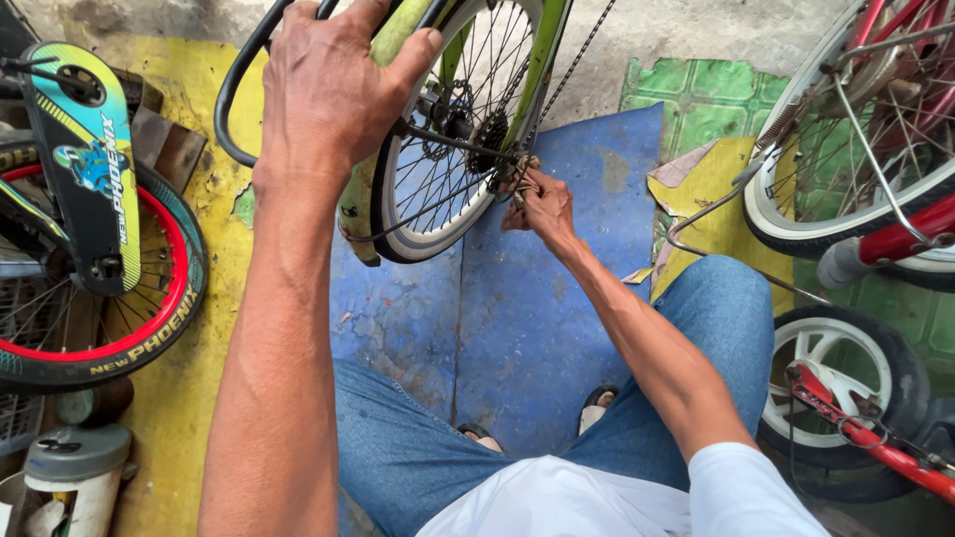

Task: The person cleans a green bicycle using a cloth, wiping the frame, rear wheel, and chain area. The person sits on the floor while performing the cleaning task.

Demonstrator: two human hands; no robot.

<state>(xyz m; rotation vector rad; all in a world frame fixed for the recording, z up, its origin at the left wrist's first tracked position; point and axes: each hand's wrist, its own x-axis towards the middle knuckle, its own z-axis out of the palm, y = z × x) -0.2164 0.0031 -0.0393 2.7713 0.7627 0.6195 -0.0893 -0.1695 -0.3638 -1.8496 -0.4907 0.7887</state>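
A small green bicycle stands upside down in front of me, its rear wheel with a white-walled tyre facing me. My left hand grips the green frame and mudguard over the top of the wheel. My right hand is closed around the axle nut at the wheel hub, beside the sprocket and the chain. Whether it holds a tool is hidden by the fingers. My knees in blue jeans frame the lower view.
A bicycle wheel with a red-and-teal tyre leans at the left. A red bicycle with white tyres and a small training wheel stand at the right. The floor has a blue mat, yellow paint and green tiles. A grey-lidded canister sits bottom left.
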